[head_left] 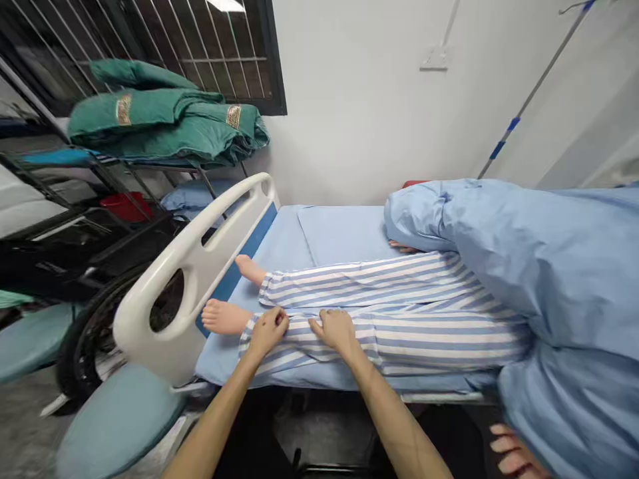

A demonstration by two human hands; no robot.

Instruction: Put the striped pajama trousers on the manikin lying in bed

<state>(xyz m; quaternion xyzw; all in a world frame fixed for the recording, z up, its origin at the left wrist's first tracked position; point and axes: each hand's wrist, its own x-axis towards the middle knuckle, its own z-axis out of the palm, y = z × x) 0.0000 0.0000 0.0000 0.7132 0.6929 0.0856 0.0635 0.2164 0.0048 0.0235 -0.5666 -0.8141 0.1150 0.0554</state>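
Observation:
Blue-and-white striped trousers point(424, 332) cover two legs lying straight on the bed, with the bare feet point(227, 317) pointing to the left; they look like a manikin's. My left hand point(269, 330) is closed on the nearer trouser leg just above the ankle, its fingers curled in. A short way to the right, my right hand point(338, 330) grips the same leg's cloth around the shin, thumb apart from the fingers. The fingertips of both hands are partly hidden. A bulky blue cover point(524, 246) lies over the upper body.
A white bed end board point(184, 259) rises left of the feet. Below the cover at lower right hangs a hand point(516, 452). Green folded bedding point(164, 123) sits on a rack at upper left, above a wheelchair wheel point(80, 346). An IV pole point(524, 106) stands at upper right.

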